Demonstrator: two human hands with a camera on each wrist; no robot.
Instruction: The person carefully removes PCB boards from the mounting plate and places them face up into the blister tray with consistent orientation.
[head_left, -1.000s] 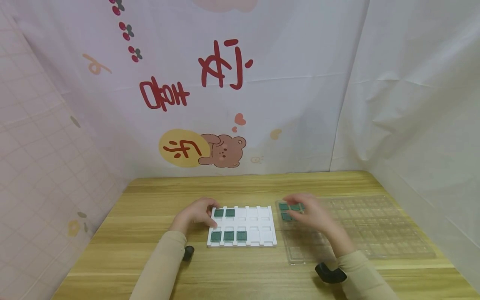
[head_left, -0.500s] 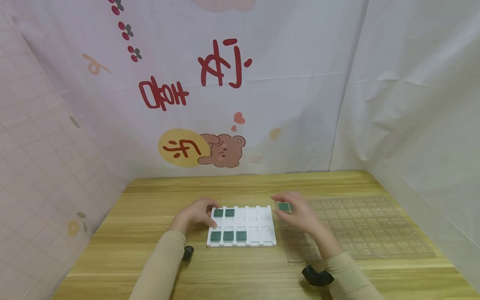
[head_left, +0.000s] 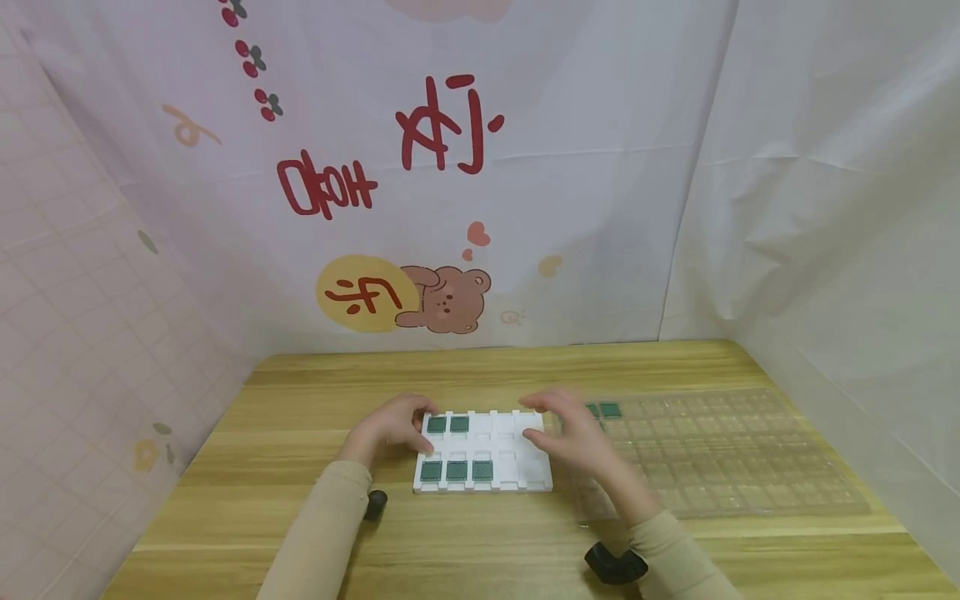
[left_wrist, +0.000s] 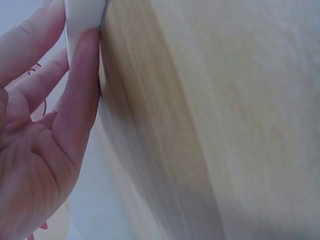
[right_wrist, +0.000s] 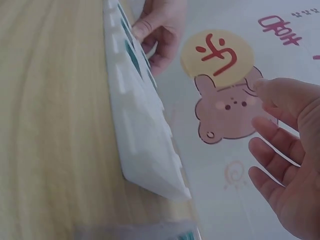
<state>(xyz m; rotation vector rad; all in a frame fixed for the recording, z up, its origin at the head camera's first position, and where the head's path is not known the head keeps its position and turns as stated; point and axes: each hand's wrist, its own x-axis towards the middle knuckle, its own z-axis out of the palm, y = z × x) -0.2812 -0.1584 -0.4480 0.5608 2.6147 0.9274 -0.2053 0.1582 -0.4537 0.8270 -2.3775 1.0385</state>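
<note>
A white tray (head_left: 507,472) with two rows of pockets lies on the table. Green square chips fill two pockets of its back row and three of its front row (head_left: 457,471), all toward the left. My left hand (head_left: 392,423) grips the tray's left end; in the left wrist view its thumb and fingers lie about the white edge (left_wrist: 86,17). Over the tray's right end hovers my right hand (head_left: 573,437), thumb and fingers apart. The right wrist view shows nothing between its relaxed fingers (right_wrist: 272,155).
To the right lies a clear plastic tray (head_left: 720,454) with many pockets. Green chips (head_left: 611,410) sit at its back left, partly hidden by the right hand. Black wrist mounts (head_left: 615,563) hang by both sleeves. A printed cloth (head_left: 600,167) backs the wooden table (head_left: 465,550).
My right hand has moved left from above the clear tray's chips to the white tray's right end. The left hand and the chips in the white tray stay as they were.
</note>
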